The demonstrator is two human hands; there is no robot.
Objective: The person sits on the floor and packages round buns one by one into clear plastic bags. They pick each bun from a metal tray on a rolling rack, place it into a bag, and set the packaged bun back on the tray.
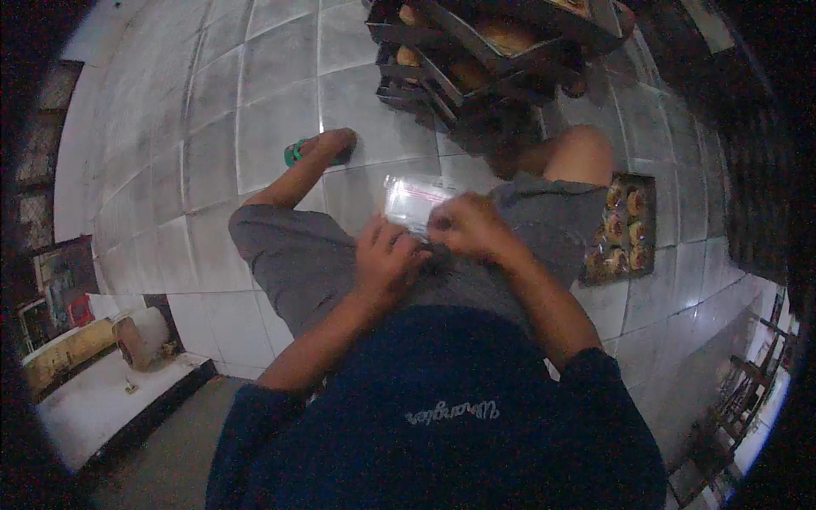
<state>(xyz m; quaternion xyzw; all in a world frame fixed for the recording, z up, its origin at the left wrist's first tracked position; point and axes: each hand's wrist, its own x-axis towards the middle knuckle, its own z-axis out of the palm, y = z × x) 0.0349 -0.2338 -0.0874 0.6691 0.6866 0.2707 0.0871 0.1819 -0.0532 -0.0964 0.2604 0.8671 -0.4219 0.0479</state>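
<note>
A clear plastic bag [410, 201] with thin red lines lies over my lap, shiny under the light; whether it is a single bag or a stack I cannot tell. My left hand [387, 257] is closed with curled fingers at the bag's near left edge. At its right edge, my right hand [476, 228] is closed in a pinch, the fingertips meeting the plastic. Part of the near edge is hidden behind my fingers. Beneath both hands are my grey shorts [297, 246].
Dark metal trays [476, 72] holding bread stand stacked on the tiled floor [280, 93] ahead. By my right thigh lies a tray [650, 231] of round baked pieces. A green sandal [295, 153] is on my left foot. At far right stands a dark rack [748, 374].
</note>
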